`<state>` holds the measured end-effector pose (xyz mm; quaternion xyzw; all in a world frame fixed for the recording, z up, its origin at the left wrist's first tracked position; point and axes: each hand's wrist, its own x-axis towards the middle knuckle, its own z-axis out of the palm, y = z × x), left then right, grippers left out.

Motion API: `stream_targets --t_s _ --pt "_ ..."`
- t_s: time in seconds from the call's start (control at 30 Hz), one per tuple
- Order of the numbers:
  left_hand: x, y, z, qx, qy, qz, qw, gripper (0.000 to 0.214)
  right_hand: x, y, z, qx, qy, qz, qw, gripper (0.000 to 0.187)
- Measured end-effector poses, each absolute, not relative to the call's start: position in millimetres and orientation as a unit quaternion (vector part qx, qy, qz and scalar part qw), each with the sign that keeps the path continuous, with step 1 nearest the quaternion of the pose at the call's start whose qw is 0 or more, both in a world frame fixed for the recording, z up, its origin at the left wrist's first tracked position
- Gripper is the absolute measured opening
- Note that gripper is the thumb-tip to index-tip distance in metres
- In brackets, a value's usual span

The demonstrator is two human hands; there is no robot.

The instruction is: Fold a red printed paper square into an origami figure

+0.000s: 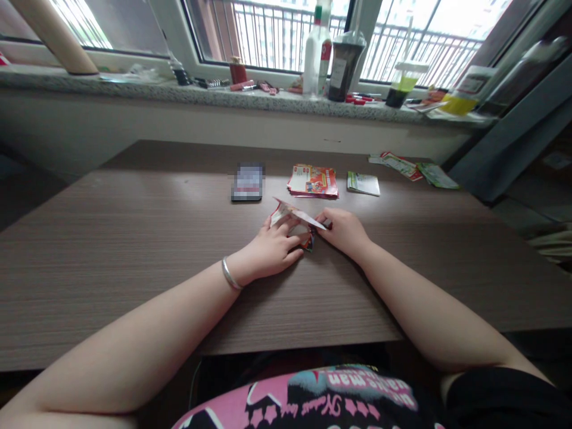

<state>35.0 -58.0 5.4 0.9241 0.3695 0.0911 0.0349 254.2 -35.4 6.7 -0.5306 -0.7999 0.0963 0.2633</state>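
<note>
A printed paper leaflet (pixel 306 215) lies partly opened in front of me, one flap lifted off the table. My left hand (pixel 280 243) rests palm down on its lower part, fingers spread under the raised flap. At the flap's right edge, my right hand (pixel 342 229) pinches the paper between thumb and fingers. Beyond the hands sits a stack of red and white leaflets (pixel 315 182). To the right of that stack is a small pile of folded green and white paper (pixel 363 183). A phone-like dark device (pixel 248 183), its screen blurred, lies to the left.
Green and red packets (pixel 417 170) lie at the table's far right. Along the granite windowsill (pixel 156 83) stand a clear bottle (pixel 311 59), a dark lidded cup (pixel 344 68), a red bottle (pixel 238 71) and a cup with green and dark contents (pixel 403 83). The brown wooden table (pixel 134 238) spreads wide.
</note>
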Motion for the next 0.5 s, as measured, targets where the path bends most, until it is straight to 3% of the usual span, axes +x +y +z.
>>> stream_targets --t_s 0.17,0.3,0.5 --pt "30.8 -58.2 10.5 0.926 0.362 0.096 0.043 0.043 252.6 -36.5 6.6 -0.547 -0.783 0.119 0.271 0.008" --pt "28.5 -59.1 12.4 0.916 0.378 0.123 0.059 0.037 257.0 -29.0 -0.7 -0.552 -0.733 0.196 0.345 0.01" --pt "27.9 -58.5 6.8 0.887 0.393 0.237 0.047 0.066 259.3 -22.1 -8.8 -0.51 -0.657 0.353 0.428 0.018"
